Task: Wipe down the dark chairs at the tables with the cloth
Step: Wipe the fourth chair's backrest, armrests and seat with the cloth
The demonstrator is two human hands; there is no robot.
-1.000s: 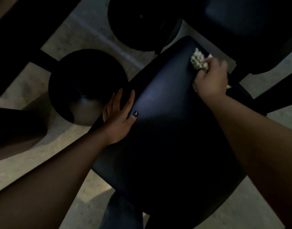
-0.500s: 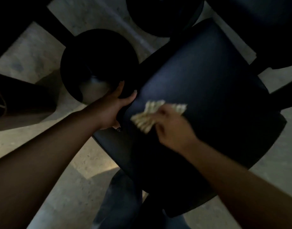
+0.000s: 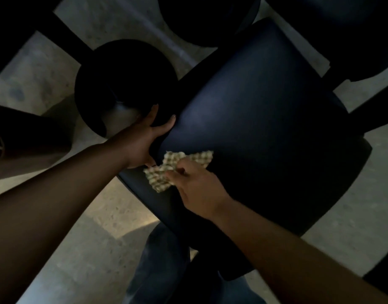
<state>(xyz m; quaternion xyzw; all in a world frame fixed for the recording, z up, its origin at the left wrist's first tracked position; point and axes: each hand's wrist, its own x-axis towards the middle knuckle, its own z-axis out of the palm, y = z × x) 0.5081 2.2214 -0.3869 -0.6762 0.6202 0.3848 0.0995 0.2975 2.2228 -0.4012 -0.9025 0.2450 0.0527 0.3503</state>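
A dark chair seat [image 3: 265,128] fills the middle of the view, seen from above. My left hand [image 3: 142,141] grips the seat's left edge, thumb lying on the top surface and fingers curled under the rim. My right hand [image 3: 199,189] holds a crumpled checked cloth [image 3: 166,172] and presses it on the seat near the left front corner, just below my left hand. Part of the cloth sticks out past my fingers on both sides.
A round black table base [image 3: 122,84] stands on the pale floor [image 3: 83,249] left of the chair. A second round base [image 3: 206,20] and another dark chair [image 3: 353,34] are at the top. My jeans leg [image 3: 162,270] shows below the seat.
My right hand swept the cloth from the seat's far right corner across to the near left corner. My left hand shifted from resting flat on the seat to gripping its edge.
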